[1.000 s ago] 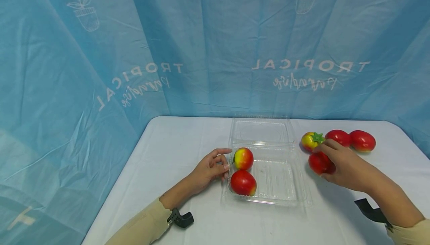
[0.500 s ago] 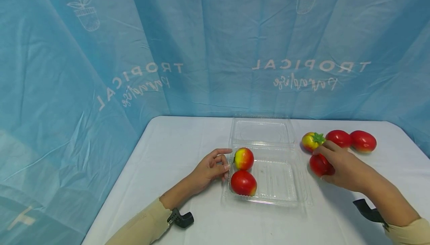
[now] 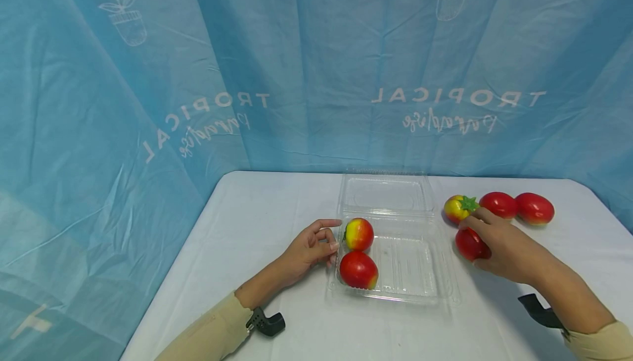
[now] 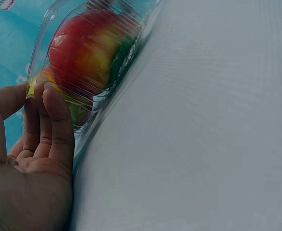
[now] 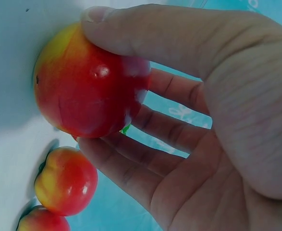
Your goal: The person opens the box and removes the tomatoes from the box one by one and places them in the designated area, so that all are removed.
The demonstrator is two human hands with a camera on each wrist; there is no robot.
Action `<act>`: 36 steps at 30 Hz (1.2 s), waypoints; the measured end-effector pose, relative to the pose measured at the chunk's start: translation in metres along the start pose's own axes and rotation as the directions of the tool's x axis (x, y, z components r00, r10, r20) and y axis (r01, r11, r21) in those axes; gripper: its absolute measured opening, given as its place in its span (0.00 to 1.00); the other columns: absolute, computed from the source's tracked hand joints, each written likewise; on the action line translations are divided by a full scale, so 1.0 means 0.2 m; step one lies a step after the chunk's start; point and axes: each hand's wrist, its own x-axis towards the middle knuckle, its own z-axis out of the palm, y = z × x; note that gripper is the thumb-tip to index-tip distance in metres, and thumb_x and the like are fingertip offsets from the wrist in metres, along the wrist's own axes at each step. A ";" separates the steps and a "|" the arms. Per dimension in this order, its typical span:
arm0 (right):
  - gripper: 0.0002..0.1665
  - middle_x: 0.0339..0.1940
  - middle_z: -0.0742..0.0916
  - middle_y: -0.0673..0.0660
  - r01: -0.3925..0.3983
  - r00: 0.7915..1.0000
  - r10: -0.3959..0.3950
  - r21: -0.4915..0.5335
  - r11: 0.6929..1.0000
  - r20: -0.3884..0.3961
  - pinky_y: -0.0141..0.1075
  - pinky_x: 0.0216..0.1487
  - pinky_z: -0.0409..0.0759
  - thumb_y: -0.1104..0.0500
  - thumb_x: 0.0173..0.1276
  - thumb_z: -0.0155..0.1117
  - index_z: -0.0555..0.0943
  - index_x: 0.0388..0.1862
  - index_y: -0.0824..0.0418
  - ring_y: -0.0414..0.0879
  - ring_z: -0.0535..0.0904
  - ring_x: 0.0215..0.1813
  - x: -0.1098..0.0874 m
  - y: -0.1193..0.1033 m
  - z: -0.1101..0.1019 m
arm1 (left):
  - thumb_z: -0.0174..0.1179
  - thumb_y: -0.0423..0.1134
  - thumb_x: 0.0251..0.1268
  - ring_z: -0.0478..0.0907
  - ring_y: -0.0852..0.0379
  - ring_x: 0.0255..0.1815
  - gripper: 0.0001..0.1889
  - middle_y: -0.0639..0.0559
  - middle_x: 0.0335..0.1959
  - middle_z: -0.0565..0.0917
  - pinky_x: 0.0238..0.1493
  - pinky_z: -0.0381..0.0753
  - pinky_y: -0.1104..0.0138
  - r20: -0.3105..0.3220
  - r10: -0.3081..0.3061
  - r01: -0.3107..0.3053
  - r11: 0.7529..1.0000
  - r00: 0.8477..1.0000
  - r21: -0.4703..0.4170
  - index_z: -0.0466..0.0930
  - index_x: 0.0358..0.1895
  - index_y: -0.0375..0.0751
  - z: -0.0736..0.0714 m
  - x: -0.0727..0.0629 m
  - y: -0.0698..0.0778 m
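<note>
A clear plastic clamshell container (image 3: pixel 403 262) lies with its lid folded back. Inside, along its left wall, sit two red-and-yellow toy tomatoes, the rear one (image 3: pixel 359 234) and the front one (image 3: pixel 358 270). My left hand (image 3: pixel 309 251) is at that wall, its thumb and fingers pinching the rim, as the left wrist view shows. To the right of the container my right hand (image 3: pixel 509 248) grips another toy tomato (image 5: pixel 90 86), thumb on one side and fingers round the other. In the head view this tomato is low over the table, partly covered by the hand.
Behind the right hand are a yellow-and-red tomato with a green leafy top (image 3: pixel 460 209) and two red ones, the left one (image 3: pixel 498 205) beside the right one (image 3: pixel 534 209). The white table (image 3: pixel 267 207) ends at a blue printed curtain (image 3: pixel 336 75).
The right hand and its toy tomato have shifted only slightly, the forearm moving a little to the left. The left hand and the container hold their place.
</note>
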 end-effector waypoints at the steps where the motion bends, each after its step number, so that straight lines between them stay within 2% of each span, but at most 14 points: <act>1: 0.50 0.58 0.81 0.63 0.000 1.000 0.000 -0.001 1.000 -0.003 0.52 0.38 0.91 0.59 0.31 0.96 0.82 0.58 0.58 0.67 0.79 0.60 0.00 0.00 0.00 | 0.58 0.30 0.79 0.80 0.58 0.33 0.29 0.47 0.40 0.77 0.40 0.87 0.70 0.000 -0.001 0.001 1.000 1.000 -0.001 0.63 0.78 0.38 0.00 0.00 0.00; 10: 0.49 0.57 0.81 0.64 0.011 1.000 -0.012 -0.016 1.000 -0.024 0.53 0.40 0.91 0.60 0.32 0.96 0.82 0.58 0.60 0.66 0.79 0.58 -0.01 0.01 0.01 | 0.58 0.30 0.79 0.80 0.58 0.34 0.29 0.47 0.41 0.77 0.41 0.87 0.70 -0.004 -0.006 0.006 1.000 1.000 0.012 0.64 0.78 0.41 0.00 0.00 0.00; 20: 0.50 0.58 0.81 0.66 0.008 1.000 -0.008 -0.034 0.999 -0.016 0.54 0.40 0.91 0.59 0.33 0.96 0.82 0.60 0.61 0.68 0.79 0.60 -0.01 0.01 0.00 | 0.58 0.31 0.79 0.80 0.58 0.33 0.29 0.48 0.40 0.77 0.41 0.87 0.70 -0.005 -0.010 0.010 1.000 1.000 -0.007 0.63 0.79 0.39 0.00 0.00 0.01; 36: 0.53 0.57 0.83 0.66 0.025 0.997 -0.032 -0.095 0.995 -0.072 0.57 0.40 0.90 0.56 0.29 0.97 0.82 0.60 0.62 0.70 0.79 0.60 -0.02 -0.04 -0.03 | 0.58 0.30 0.78 0.80 0.58 0.34 0.29 0.48 0.41 0.78 0.42 0.87 0.70 -0.001 -0.010 0.010 1.000 1.000 -0.017 0.63 0.78 0.39 0.00 0.00 -0.01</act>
